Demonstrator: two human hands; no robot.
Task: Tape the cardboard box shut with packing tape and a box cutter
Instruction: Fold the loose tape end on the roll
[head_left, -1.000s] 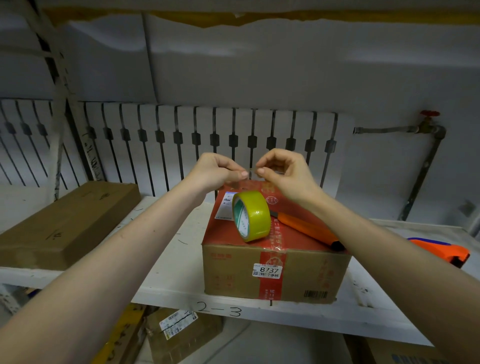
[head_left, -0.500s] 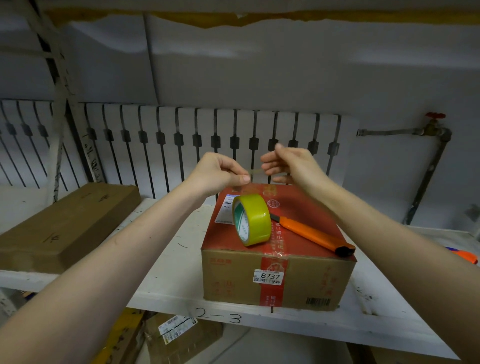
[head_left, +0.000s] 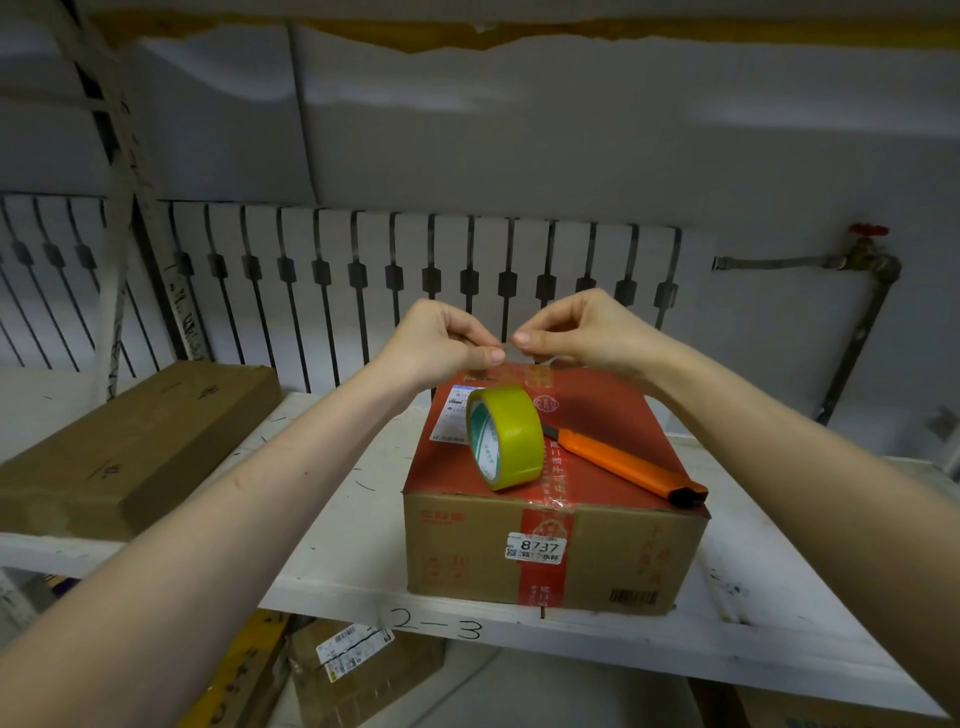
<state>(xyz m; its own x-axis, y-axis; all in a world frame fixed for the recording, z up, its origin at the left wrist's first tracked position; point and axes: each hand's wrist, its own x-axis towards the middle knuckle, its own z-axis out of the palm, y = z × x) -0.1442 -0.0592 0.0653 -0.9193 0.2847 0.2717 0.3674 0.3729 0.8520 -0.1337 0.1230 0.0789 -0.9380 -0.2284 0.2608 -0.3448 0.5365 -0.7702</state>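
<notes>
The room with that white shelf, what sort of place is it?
Probably a stockroom or warehouse. The white shelf has "2-3" handwritten on its edge, a labelled cardboard box sits on it, and more cartons lie below.

Yellow-green tape roll (head_left: 506, 437), orange box cutter (head_left: 621, 464), red-topped brown cardboard box (head_left: 556, 551).

A closed box (head_left: 550, 551) with a red top and brown sides sits at centre frame, red tape down its middle, a label reading 8737 on its front. On top, a yellow-green tape roll (head_left: 506, 436) stands on edge; just right lies an orange cutter (head_left: 623, 465).
</notes>
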